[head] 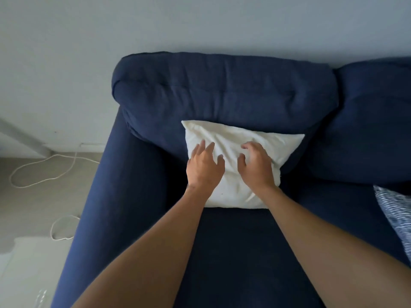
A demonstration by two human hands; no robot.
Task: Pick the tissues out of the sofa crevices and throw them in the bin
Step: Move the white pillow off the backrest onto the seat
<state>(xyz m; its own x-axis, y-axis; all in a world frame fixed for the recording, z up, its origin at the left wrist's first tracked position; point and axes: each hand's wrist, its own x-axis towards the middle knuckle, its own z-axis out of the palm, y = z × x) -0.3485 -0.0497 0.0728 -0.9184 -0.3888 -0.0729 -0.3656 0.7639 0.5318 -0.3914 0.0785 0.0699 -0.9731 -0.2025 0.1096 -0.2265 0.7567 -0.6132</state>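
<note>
Both forearms reach from us across the sofa (233, 252) seat to a white pillow (233, 138). We note the sofa's long axis runs left-right, its back toward the wall (200, 23). The pillow leans on the back cushion (222, 92) and covers the seat-back crevice, so its contents are hidden from us. Left hand (203, 168) lies flat on the pillow's left half, fingers spread. Right hand (255, 167) rests on its right half, fingers curled into the cloth; we cannot tell whether they grip. Left of the pillow: armrest (124, 185), then white cord (44, 172). Right of the pillow: striped cushion (395, 210).
</note>
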